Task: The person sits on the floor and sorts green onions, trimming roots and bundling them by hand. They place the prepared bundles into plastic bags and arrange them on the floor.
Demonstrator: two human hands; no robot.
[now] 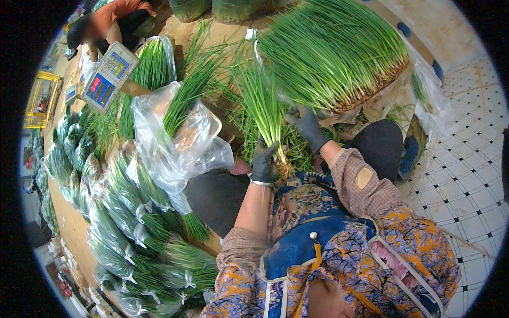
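My left hand (264, 163), in a dark glove, grips a small bunch of green onions (265, 107) near its roots. Its green tops point away from me and the pale roots hang over my lap. My right hand (308, 125), also gloved, is just right of the bunch with its fingers loosely spread. I cannot make out anything held in it. Close beyond it lies a big pile of green onions (338, 51), roots towards me, on plastic sheeting. Cut green scraps (298, 157) cover the ground under both hands.
Left of me, clear plastic film (159, 143) covers a scale pan with loose green onions (191, 91). The scale's display (109, 77) stands behind it. Several bagged bunches (115, 222) are heaped at the left. Another person (103, 24) bends at the far left. Patterned flooring (449, 179) extends rightward.
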